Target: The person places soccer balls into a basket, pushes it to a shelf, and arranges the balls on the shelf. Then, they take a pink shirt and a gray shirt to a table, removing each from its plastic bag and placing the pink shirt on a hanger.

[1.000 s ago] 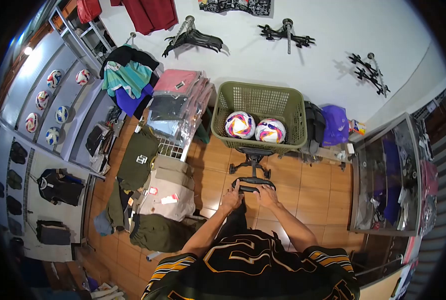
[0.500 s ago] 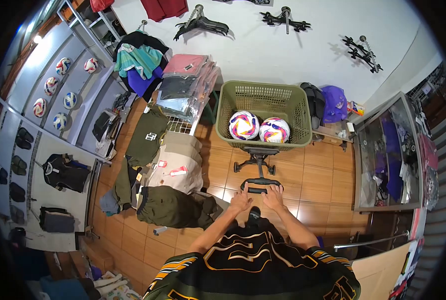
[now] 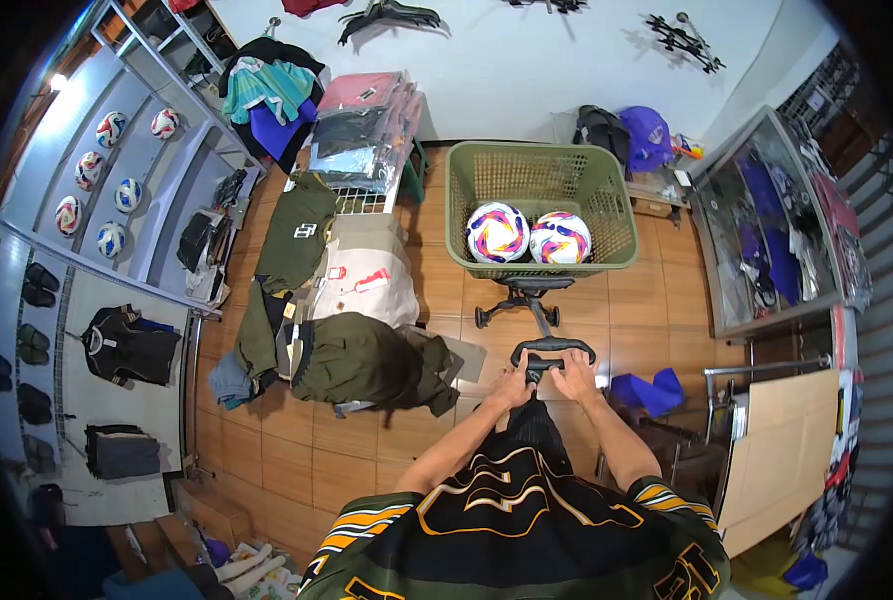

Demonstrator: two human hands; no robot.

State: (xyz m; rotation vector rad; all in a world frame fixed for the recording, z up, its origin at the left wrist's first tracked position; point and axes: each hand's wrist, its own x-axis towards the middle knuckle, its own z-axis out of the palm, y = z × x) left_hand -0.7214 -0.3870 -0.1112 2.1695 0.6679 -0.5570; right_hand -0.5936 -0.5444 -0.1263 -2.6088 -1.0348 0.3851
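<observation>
My left hand [image 3: 512,387] and my right hand [image 3: 573,378] are side by side, their fingers curled over the black loop handle [image 3: 587,346] of a small wheeled cart. The cart's frame [image 3: 542,317] slopes away from me, with small black wheels on the tiled floor. On it rests an olive-green plastic basket [image 3: 537,172] with perforated walls. Two white footballs with pink, orange and purple markings lie inside, a left ball [image 3: 498,233] and a right ball [image 3: 561,238], close against each other near the front wall.
Left of the cart, olive and beige clothes [image 3: 362,265] and bagged garments [image 3: 362,125] cover a low wire rack. Further left, a display wall holds several balls [image 3: 128,195] and sandals [image 3: 35,400]. A glass cabinet [image 3: 767,230] stands right, with purple cloth [image 3: 651,392] nearer me.
The cart and both hands have shifted rightward, away from the clothes rack. My view has shifted too, with the wall hangers higher in the picture and more purple cloth showing at the right.
</observation>
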